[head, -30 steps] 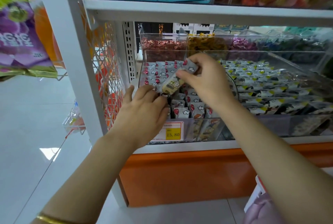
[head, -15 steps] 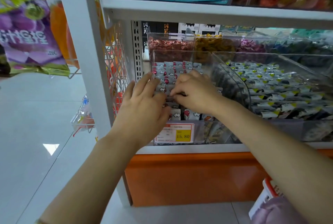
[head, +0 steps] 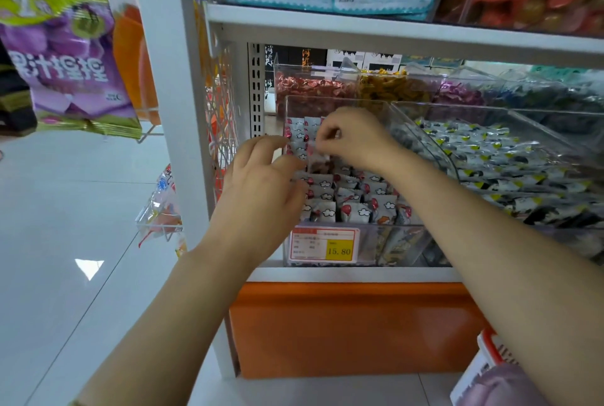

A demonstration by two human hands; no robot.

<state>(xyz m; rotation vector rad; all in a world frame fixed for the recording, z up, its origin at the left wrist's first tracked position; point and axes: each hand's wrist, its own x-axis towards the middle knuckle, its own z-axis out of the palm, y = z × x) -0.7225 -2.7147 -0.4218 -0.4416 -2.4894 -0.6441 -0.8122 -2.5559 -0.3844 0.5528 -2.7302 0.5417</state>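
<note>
A clear acrylic bin (head: 359, 104) on the lower shelf holds several rows of small white candy packets (head: 356, 209) printed with red balloons and clouds. My right hand (head: 354, 139) reaches into the back of the bin, its fingers curled and pinching one packet (head: 313, 157) among the rear rows. My left hand (head: 261, 186) rests at the bin's left side, fingers loosely spread and touching the packets' edges. Both hands hide part of the rows.
A price tag (head: 327, 244) reading 15.80 is on the bin's front. A neighbouring bin (head: 490, 157) of black-and-white packets stands to the right. Bins of foil candies (head: 310, 88) sit behind. The upper shelf (head: 392, 36) overhangs. Purple bags (head: 65, 69) hang left of the white post (head: 170, 111).
My right hand held a yellowish packet above the bin, lowered it among the rows, and now works farther back. My left hand stayed at the bin's left side.
</note>
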